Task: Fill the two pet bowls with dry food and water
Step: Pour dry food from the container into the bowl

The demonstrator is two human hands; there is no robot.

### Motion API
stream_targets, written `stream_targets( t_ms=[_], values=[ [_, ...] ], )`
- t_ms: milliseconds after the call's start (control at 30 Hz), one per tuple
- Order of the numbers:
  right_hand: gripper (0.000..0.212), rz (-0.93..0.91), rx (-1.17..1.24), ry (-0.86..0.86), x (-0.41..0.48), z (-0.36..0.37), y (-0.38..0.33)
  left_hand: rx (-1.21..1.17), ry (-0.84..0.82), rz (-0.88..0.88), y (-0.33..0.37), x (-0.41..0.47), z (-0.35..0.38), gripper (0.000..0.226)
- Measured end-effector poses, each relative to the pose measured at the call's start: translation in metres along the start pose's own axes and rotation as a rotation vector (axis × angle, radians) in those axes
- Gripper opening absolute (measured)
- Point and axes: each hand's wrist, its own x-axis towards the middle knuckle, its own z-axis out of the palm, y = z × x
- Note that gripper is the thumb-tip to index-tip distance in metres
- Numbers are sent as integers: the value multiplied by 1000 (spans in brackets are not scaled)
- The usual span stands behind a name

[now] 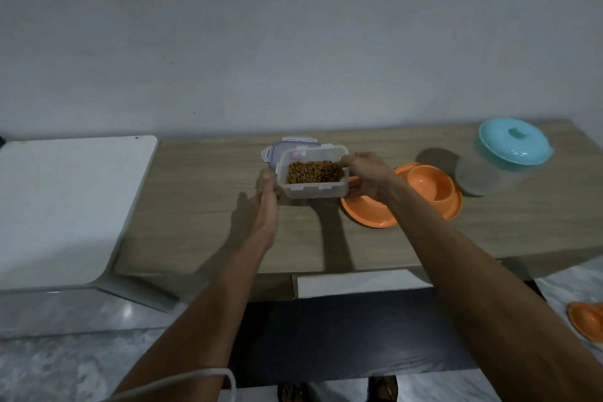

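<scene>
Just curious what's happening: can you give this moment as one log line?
right hand: grips food box; left hand: beside box, grip unclear; lid: off, behind box; orange bowl: right of box, visible half empty

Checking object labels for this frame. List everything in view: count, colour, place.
food container: 1, clear, mid-table, lid off
dry food: one load, brown, inside the container
lid: 1, clear with bluish clips, on the table behind the container
pet bowl: 1, orange, on the table right of the container
second pet bowl: 1, orange, floor, bottom right, cut off
jug: 1, clear with teal top, table's far right
table: 1, wood-look
white top: 1, left of the table
cable: 1, white, bottom edge
sandals: 2, dark, bottom edge
left hand: at the container's left end, grip unclear
right hand: grips the container's right rim
</scene>
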Motion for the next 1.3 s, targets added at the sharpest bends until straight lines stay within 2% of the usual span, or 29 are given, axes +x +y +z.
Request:
stream_targets(
  t_ms=[67, 167, 200, 267, 333, 500, 600, 733, 933, 1300],
  values=[
    [29, -42, 12, 30, -9, -29, -7, -7, -11, 39, 6, -3, 27, 72],
    [16, -101, 11, 110, -23, -77, -15, 91, 13, 46, -1, 0, 64, 93],
    [19, -121, 0, 137, -28, -93, -16, 170, -12, 74, -3, -5, 75, 83],
    [24, -165, -20, 199, -37, -119, -17, 382, -52, 192, -6, -20, 95, 43],
    [28, -205, -34, 252, -43, -139, -15, 557, -104, 295, -12, -28, 112, 35],
    [27, -313, -239, 352, -47, -165, -8, 869, -177, 344, -29, -30, 135, 74],
    [26, -377, -402, 394, -47, -167, -5, 1021, -139, 379, -32, -33, 137, 80],
    [31, -458, -567, 422, -43, -164, -4, 1100, -101, 413, -38, -31, 137, 78],
    [31, -523, -694, 399, -44, -158, -2, 1131, -54, 368, -39, -30, 142, 76],
    [37, -616, -784, 378, -46, -151, -2, 1141, -30, 357, -38, -31, 143, 73]
  ],
)
